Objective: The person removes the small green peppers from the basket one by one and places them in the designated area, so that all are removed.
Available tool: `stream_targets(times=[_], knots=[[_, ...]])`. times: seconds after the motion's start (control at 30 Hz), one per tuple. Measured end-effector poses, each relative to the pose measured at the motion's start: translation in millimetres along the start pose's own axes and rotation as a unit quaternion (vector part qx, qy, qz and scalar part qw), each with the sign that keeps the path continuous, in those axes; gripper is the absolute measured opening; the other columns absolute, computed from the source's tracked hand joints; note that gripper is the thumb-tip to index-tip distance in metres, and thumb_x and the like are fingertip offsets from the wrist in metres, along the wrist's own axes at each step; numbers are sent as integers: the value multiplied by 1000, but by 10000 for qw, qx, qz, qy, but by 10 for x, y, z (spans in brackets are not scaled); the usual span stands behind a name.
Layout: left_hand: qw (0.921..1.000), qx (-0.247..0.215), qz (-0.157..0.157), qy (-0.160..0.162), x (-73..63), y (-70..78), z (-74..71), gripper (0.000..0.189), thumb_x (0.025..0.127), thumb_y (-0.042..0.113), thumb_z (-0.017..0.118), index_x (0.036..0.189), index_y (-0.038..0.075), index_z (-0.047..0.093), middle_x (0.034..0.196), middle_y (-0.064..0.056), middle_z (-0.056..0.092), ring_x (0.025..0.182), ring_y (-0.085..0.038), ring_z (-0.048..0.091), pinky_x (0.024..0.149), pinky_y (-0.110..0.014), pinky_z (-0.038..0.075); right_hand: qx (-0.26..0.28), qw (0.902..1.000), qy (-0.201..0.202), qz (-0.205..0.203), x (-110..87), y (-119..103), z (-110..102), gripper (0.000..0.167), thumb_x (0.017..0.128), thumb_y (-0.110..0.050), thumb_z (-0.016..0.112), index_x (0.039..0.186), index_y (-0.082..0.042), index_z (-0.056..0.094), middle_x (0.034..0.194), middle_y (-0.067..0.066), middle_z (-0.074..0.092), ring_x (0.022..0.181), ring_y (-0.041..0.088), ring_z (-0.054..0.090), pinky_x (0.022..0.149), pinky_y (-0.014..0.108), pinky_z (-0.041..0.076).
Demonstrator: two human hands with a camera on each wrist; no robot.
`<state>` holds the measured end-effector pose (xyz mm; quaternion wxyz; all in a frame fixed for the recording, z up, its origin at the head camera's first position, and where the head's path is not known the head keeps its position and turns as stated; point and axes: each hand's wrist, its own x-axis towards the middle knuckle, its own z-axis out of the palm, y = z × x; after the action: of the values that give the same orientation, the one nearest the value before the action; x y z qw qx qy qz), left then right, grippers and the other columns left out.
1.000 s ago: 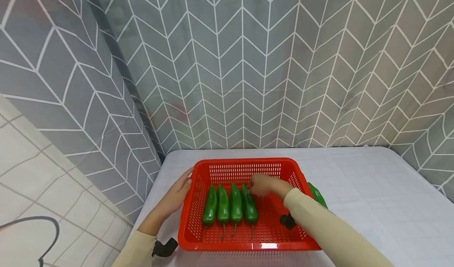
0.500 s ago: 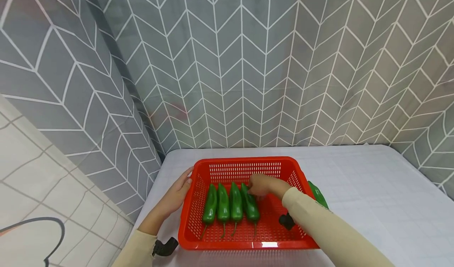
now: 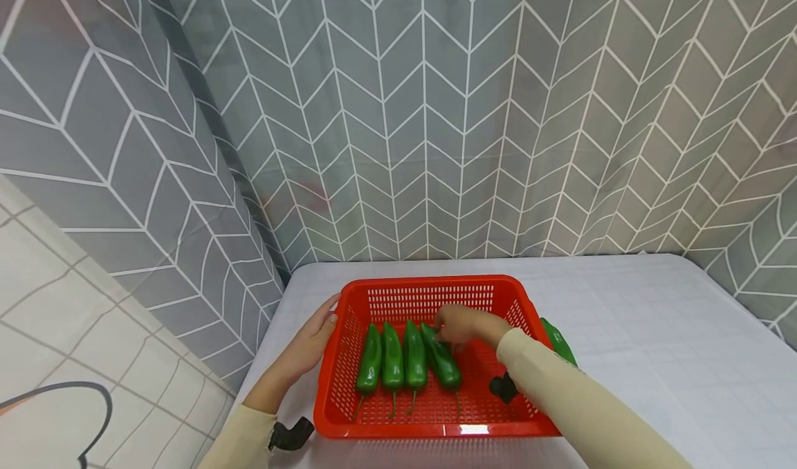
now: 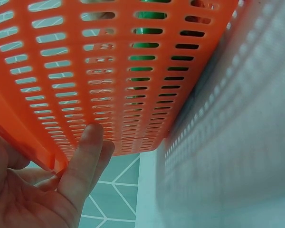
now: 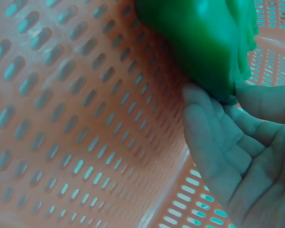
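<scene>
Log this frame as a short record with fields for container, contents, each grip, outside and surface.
Container: red basket, perforated
Contents: four green peppers, side by side, stems toward the person
Left grip: touching the basket's left side
Right grip: pinching the rightmost pepper inside, near its tip
Outside: another pepper, right of the basket, partly hidden
Surface: white table

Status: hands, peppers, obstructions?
Left hand against red basket. Right hand pinches far end of slanted pepper. Three peppers lined up alongside. No obstruction visible.

White-clothed table (image 3: 647,348); red basket (image 3: 429,432) on it, green pepper (image 3: 558,340) beside.
</scene>
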<state>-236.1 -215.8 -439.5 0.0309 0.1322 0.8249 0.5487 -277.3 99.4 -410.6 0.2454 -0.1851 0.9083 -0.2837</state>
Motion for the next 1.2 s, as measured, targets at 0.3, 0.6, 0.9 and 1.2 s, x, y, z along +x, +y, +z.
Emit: stream_targets(times=[0.3, 0.6, 0.9, 1.2], knots=[[9993, -216, 195, -242, -3, 30, -8, 51, 112, 16, 37, 159, 4, 24, 136, -27, 55, 111, -32, 65, 93, -38, 57, 185, 9997, 21, 125, -43, -10, -60, 21, 96, -1, 67, 115, 7, 68, 89, 9, 67, 65, 24, 70, 61, 36, 62], [9990, -249, 191, -327, 0, 39, -9, 51, 112, 17, 37, 159, 6, 24, 136, -28, 55, 109, -32, 65, 92, -37, 57, 539, 9983, 168, 106, -142, -27, -163, 21, 96, -1, 64, 115, 7, 66, 87, 10, 67, 66, 25, 71, 61, 39, 62], [9994, -212, 148, -235, -18, 25, -5, 52, 112, 18, 38, 159, 5, 25, 142, -26, 52, 117, -34, 62, 101, -44, 51, 706, 9972, 257, -25, -211, 4, -233, 19, 96, -2, 64, 113, 6, 66, 85, 10, 66, 66, 22, 69, 62, 38, 62], [9997, -187, 93, -114, -28, 47, 9, 53, 111, 18, 40, 160, 3, 24, 148, -26, 48, 125, -38, 58, 104, -48, 47, 975, 9946, 306, -182, -300, 27, -345, 19, 96, -2, 64, 114, 5, 65, 90, 11, 66, 69, 21, 69, 64, 40, 63]])
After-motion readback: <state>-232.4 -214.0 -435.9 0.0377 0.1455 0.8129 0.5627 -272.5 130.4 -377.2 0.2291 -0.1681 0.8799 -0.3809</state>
